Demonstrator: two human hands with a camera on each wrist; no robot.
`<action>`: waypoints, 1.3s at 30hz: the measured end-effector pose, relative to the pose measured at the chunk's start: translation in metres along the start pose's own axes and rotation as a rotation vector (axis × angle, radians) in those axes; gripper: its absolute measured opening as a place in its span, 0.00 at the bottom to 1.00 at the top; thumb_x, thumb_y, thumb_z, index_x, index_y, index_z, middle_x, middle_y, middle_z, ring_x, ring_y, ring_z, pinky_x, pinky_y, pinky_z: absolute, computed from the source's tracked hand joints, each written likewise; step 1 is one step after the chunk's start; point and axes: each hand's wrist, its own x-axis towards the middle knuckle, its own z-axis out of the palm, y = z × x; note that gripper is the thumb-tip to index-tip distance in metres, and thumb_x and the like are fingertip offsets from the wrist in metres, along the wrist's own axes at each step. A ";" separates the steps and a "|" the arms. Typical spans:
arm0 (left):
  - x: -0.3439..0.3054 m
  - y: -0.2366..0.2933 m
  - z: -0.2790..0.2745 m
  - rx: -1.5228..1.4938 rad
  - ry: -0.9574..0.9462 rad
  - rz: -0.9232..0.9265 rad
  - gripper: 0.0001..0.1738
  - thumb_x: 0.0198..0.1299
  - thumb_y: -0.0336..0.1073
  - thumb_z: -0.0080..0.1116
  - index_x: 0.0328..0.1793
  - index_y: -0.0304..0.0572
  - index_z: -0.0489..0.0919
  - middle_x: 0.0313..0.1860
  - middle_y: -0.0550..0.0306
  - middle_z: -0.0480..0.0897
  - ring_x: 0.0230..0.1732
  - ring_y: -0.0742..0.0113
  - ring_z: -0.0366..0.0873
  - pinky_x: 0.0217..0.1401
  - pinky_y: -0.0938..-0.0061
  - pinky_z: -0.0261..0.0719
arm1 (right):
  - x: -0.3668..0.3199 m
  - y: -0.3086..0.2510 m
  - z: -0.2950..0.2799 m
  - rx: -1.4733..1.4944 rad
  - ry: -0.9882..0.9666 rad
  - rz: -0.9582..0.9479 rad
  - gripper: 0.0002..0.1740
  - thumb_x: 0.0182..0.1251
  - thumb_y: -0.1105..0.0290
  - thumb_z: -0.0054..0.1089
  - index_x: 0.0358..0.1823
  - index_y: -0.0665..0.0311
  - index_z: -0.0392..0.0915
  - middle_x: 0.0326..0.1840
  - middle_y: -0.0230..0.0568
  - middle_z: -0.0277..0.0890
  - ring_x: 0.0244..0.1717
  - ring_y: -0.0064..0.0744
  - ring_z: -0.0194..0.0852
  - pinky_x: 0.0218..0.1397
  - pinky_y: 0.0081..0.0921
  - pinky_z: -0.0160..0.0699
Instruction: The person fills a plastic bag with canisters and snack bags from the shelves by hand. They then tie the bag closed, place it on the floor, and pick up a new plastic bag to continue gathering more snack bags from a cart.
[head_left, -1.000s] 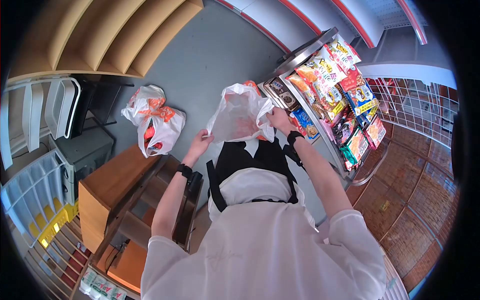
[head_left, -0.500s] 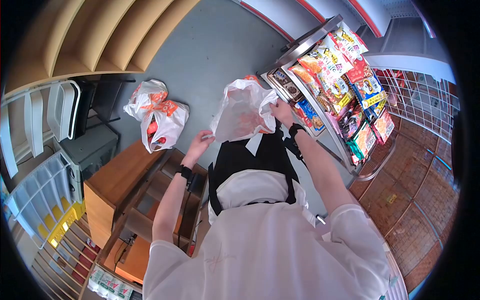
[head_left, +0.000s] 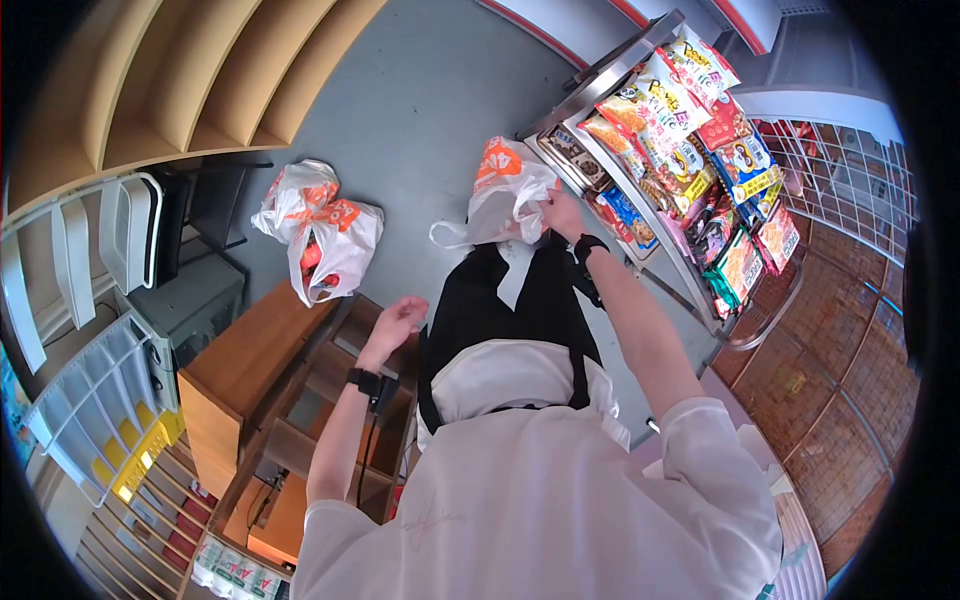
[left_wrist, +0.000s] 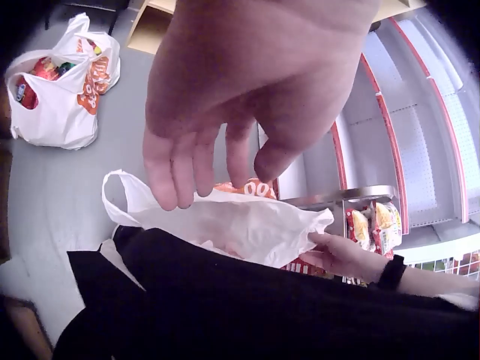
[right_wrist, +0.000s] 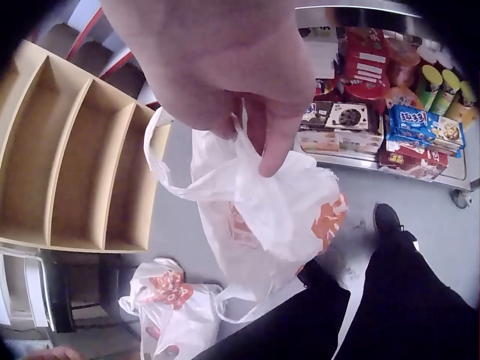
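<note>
A white plastic bag [head_left: 505, 205] with orange print hangs in front of the black-trousered legs. My right hand [head_left: 562, 215] pinches its top edge between thumb and fingers, which the right wrist view shows close up with the bag [right_wrist: 259, 210] drooping below. The bag's other handle loop sticks out free toward the left. My left hand [head_left: 398, 325] is held apart from the bag, over the wooden cabinet's edge; in the left wrist view its fingers [left_wrist: 182, 169] hang relaxed with nothing in them. Two filled white bags [head_left: 335, 245] with red items inside stand on the floor to the left.
A metal cart [head_left: 690, 300] on the right is loaded with snack packets [head_left: 675, 120]. Empty-looking wooden shelving [head_left: 215, 90] stands at the far left, a brown wooden cabinet [head_left: 250, 360] nearer on the left. White shelves with red edges [left_wrist: 382, 120] line the back right.
The left hand has let go of the bag's edge and drawn back toward the body. The bag's mouth has fallen together as it hangs from the right hand.
</note>
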 end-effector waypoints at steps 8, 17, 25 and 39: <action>-0.076 0.014 0.016 0.098 -0.126 0.015 0.16 0.65 0.36 0.57 0.56 0.40 0.77 0.45 0.60 0.81 0.41 0.74 0.78 0.43 0.78 0.77 | 0.011 0.017 0.016 0.131 -0.032 -0.025 0.18 0.60 0.61 0.52 0.50 0.59 0.79 0.43 0.54 0.80 0.49 0.53 0.77 0.52 0.39 0.75; -0.093 0.003 0.038 0.212 -0.025 0.193 0.23 0.66 0.40 0.55 0.64 0.38 0.72 0.56 0.48 0.76 0.56 0.62 0.76 0.57 0.72 0.74 | 0.023 0.016 0.000 0.005 0.032 -0.119 0.18 0.63 0.66 0.52 0.53 0.62 0.77 0.31 0.44 0.81 0.23 0.32 0.81 0.33 0.28 0.81; -0.012 -0.002 0.053 0.507 -0.137 0.284 0.33 0.65 0.52 0.52 0.73 0.49 0.64 0.73 0.42 0.61 0.74 0.49 0.57 0.74 0.66 0.57 | 0.004 0.002 -0.011 0.177 -0.085 -0.024 0.18 0.69 0.64 0.49 0.55 0.63 0.75 0.39 0.41 0.81 0.33 0.29 0.82 0.38 0.27 0.82; -0.046 -0.011 0.019 0.336 -0.119 0.276 0.14 0.61 0.27 0.56 0.54 0.38 0.77 0.40 0.54 0.83 0.39 0.64 0.80 0.45 0.75 0.78 | -0.009 0.008 -0.009 0.091 0.009 -0.079 0.19 0.67 0.61 0.53 0.55 0.63 0.74 0.41 0.47 0.81 0.41 0.36 0.81 0.44 0.32 0.80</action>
